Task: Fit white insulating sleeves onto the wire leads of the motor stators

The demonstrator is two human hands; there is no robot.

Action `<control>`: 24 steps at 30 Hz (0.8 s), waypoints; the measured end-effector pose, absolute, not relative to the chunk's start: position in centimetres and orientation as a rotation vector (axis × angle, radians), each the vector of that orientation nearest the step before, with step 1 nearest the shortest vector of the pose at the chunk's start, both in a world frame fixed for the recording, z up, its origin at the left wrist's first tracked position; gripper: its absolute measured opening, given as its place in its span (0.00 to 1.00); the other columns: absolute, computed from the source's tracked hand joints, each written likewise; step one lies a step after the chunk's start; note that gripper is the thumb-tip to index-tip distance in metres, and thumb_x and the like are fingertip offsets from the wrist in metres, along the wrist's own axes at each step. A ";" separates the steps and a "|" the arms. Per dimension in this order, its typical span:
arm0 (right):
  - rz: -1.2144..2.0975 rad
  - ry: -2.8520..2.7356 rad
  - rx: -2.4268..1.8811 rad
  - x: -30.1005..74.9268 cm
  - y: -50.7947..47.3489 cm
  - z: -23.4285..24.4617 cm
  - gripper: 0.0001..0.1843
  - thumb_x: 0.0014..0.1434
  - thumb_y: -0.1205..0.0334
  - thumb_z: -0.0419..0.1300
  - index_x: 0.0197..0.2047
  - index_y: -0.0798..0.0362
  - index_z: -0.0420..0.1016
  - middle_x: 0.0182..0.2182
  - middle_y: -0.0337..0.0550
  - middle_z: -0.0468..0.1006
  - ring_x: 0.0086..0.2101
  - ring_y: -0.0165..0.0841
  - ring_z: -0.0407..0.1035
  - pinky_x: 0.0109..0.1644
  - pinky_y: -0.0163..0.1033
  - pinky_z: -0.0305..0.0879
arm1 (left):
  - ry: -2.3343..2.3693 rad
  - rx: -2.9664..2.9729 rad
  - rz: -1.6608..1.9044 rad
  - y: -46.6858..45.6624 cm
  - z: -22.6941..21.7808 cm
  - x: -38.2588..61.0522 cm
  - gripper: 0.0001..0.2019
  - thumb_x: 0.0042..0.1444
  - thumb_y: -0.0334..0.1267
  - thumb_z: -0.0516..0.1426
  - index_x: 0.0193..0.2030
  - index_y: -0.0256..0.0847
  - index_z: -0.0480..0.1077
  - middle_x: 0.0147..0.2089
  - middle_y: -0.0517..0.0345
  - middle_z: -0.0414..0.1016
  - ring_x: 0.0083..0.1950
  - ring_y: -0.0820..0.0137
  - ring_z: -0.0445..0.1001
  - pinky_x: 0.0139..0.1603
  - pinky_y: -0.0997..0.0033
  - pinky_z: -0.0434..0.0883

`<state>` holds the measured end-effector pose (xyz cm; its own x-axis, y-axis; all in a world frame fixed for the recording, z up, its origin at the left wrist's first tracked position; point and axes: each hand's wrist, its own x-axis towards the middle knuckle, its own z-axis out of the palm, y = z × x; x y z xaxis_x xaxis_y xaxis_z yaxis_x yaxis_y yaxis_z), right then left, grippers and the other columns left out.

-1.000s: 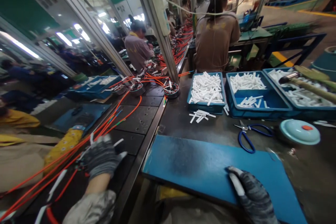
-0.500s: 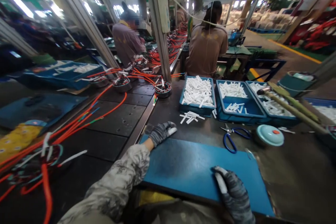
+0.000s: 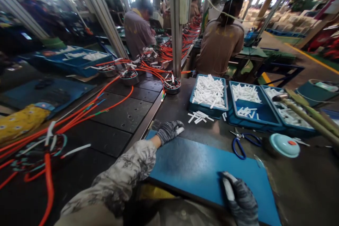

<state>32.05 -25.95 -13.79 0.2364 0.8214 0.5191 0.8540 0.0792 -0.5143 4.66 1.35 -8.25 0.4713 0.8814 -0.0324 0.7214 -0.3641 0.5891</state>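
Observation:
My left hand (image 3: 168, 130), in a grey knit glove, reaches over the far left corner of the blue mat (image 3: 196, 169), its fingers curled round a short white tube. My right hand (image 3: 239, 197), gloved too, rests on the mat's near right edge and grips a white tube (image 3: 227, 188) that points up along the forefinger. Loose white tubes (image 3: 198, 117) lie on the dark bench just beyond my left hand. At the far left lies a coil part with orange wires (image 3: 39, 155) on the black conveyor.
Three blue bins of white tubes (image 3: 209, 91) stand at the back of the bench. Blue-handled scissors (image 3: 242, 143) and a pale blue lid (image 3: 284, 144) lie to the right. A hammer handle (image 3: 304, 114) crosses the right bin. Two people work beyond with backs turned.
My left hand left the orange-wired coil on the conveyor and came right to the mat's far corner. The right hand stayed on the mat with its tube.

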 end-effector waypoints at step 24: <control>-0.373 -1.882 -1.677 32.3 -25.8 -13.1 0.19 0.73 0.55 0.53 0.56 0.55 0.80 0.44 0.48 0.86 0.41 0.38 0.81 0.46 0.41 0.76 | 1.326 2.198 0.379 1.2 -7.8 4.7 0.10 0.64 0.39 0.59 0.50 0.44 0.78 0.50 0.56 0.84 0.51 0.66 0.82 0.57 0.70 0.74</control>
